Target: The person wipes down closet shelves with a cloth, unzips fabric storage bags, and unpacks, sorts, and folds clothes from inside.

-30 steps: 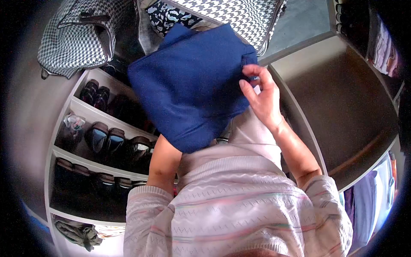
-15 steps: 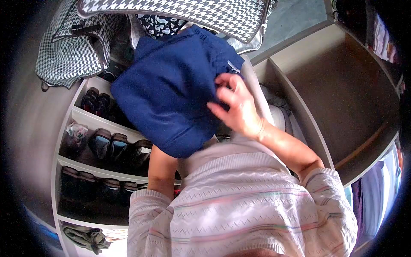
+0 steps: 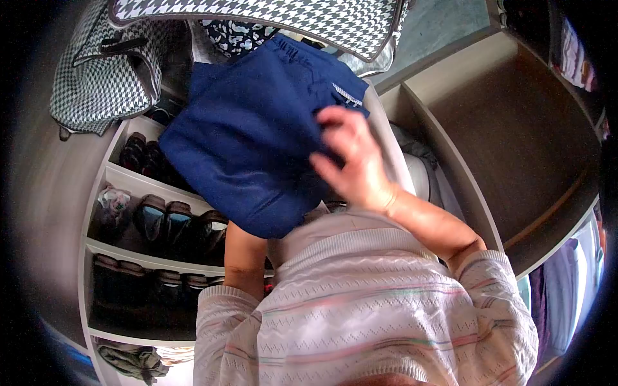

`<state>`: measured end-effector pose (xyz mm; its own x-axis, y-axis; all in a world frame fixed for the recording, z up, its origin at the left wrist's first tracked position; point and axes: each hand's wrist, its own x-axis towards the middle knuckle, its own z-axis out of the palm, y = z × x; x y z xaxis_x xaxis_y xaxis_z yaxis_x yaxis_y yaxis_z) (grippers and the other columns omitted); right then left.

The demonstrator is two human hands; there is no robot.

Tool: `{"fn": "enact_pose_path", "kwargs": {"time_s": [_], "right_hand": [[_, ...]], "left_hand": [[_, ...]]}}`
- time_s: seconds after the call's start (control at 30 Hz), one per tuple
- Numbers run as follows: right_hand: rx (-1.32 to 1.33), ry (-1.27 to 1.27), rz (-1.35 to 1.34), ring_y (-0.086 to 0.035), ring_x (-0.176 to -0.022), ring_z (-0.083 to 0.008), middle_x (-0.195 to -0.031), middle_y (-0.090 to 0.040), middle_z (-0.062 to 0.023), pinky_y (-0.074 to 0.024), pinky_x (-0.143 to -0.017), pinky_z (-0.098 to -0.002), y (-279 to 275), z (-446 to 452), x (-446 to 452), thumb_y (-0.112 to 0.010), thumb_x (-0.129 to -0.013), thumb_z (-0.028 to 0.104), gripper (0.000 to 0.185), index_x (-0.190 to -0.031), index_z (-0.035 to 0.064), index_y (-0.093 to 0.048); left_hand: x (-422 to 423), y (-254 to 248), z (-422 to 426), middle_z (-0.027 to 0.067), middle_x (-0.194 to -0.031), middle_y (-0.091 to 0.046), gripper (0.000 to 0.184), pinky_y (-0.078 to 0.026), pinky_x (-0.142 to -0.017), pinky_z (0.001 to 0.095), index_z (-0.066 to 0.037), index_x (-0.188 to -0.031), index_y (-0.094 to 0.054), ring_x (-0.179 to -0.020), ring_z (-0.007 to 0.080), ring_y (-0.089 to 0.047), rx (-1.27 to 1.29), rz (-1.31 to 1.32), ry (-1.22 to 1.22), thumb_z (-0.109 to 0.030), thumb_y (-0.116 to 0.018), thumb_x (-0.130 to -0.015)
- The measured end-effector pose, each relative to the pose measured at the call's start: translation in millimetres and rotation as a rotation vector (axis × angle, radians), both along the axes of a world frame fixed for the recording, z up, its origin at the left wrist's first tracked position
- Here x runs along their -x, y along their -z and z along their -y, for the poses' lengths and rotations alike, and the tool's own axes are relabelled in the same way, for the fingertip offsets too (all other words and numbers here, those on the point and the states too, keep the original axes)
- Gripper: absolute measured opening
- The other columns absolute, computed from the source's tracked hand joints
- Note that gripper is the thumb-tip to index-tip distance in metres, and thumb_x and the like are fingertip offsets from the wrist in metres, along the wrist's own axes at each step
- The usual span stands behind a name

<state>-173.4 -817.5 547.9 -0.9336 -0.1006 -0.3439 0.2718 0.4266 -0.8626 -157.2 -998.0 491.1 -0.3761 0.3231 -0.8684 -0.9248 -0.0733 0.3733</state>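
Observation:
Navy shorts or trousers (image 3: pixel 251 135), with a gathered waistband and a white-striped patch near one edge, hang in front of my body. My left forearm (image 3: pixel 244 254) runs up beneath the navy cloth, which hides my left hand and its fingers. At the right side of the garment is my right hand (image 3: pixel 354 161), blurred, fingers bent and apart, with nothing visible in them. Its fingertips are over or close to the cloth; whether they touch it I cannot tell. Behind the garment lies a black-and-white patterned cloth (image 3: pixel 235 38) under the flap of a houndstooth bag (image 3: pixel 277 16).
On my left stands a shelf unit (image 3: pixel 154 251) with several pairs of dark shoes (image 3: pixel 164 219). A second houndstooth bag part (image 3: pixel 106 83) is at the upper left. To the right is a brown-lined shelf compartment (image 3: pixel 502 128), with hanging clothes (image 3: pixel 566 289) beyond it.
The navy garment has shifted slightly left and spread wider at the top, showing more of the waistband and striped patch. My right hand has moved only slightly.

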Motion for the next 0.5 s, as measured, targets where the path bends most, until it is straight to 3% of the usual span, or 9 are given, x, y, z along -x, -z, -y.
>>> {"fn": "enact_pose_path", "kwargs": {"time_s": [0.1,0.2,0.3,0.43,0.47,0.5], "right_hand": [[0.033,0.335,0.392,-0.051,-0.093,-0.0242,-0.099,-0.053,-0.0119,-0.0425,-0.082,-0.0331,17.6,-15.1,8.8,-0.070,-0.065,0.006,0.039,-0.098,0.0024,-0.050],[0.361,0.432,0.727,-0.052,-0.087,-0.0180,-0.092,-0.056,-0.0106,-0.0426,-0.080,-0.0298,27.9,-23.5,5.8,-0.071,-0.067,0.010,0.040,-0.098,-0.0014,-0.050],[0.216,0.178,0.543,-0.051,-0.085,-0.0121,-0.089,-0.057,-0.0094,-0.0423,-0.078,-0.0275,27.7,-20.6,6.8,-0.070,-0.069,0.011,0.037,-0.096,-0.0032,-0.050],[0.126,-0.082,0.292,-0.053,-0.072,-0.0251,-0.075,-0.052,-0.0126,-0.0419,-0.067,-0.0337,0.8,-24.2,33.7,-0.068,-0.067,0.010,0.023,-0.081,0.0006,-0.052],[0.093,-0.113,0.210,-0.049,-0.067,-0.0326,-0.071,-0.047,-0.0152,-0.0406,-0.062,-0.0364,-5.8,-25.5,44.9,-0.067,-0.066,0.009,0.021,-0.077,0.0014,-0.051],[-0.027,-0.196,0.220,-0.052,-0.067,-0.0277,-0.074,-0.051,-0.0144,-0.0421,-0.062,-0.0349,-12.4,-29.7,56.5,-0.069,-0.066,0.009,0.022,-0.078,0.0012,-0.051]], "left_hand": [[-7.9,23.3,1.9,0.0109,-0.110,-0.051,0.041,-0.038,-0.087,0.0322,-0.007,-0.113,-0.047,-0.102,0.0225,-0.048,0.059,0.034,-0.001,-0.010,-0.059,-0.074],[-13.5,37.9,4.2,0.0110,-0.109,-0.051,0.040,-0.038,-0.087,0.0325,-0.007,-0.112,-0.048,-0.101,0.0229,-0.048,0.103,0.056,0.006,-0.010,-0.059,-0.073],[-19.7,46.9,7.2,0.0112,-0.108,-0.051,0.040,-0.039,-0.086,0.0329,-0.007,-0.111,-0.049,-0.101,0.0234,-0.048,0.132,0.068,0.015,-0.010,-0.059,-0.073],[-26.8,56.4,8.2,0.0114,-0.107,-0.052,0.039,-0.039,-0.086,0.0333,-0.008,-0.109,-0.050,-0.100,0.0240,-0.049,0.164,0.071,0.027,-0.009,-0.059,-0.072],[-29.7,59.1,8.6,0.0114,-0.107,-0.052,0.039,-0.039,-0.086,0.0334,-0.008,-0.109,-0.050,-0.100,0.0241,-0.049,0.174,0.069,0.031,-0.009,-0.059,-0.072],[-33.4,62.4,7.8,0.0115,-0.106,-0.052,0.038,-0.039,-0.086,0.0335,-0.008,-0.109,-0.050,-0.100,0.0242,-0.049,0.188,0.063,0.037,-0.009,-0.059,-0.071]]}}
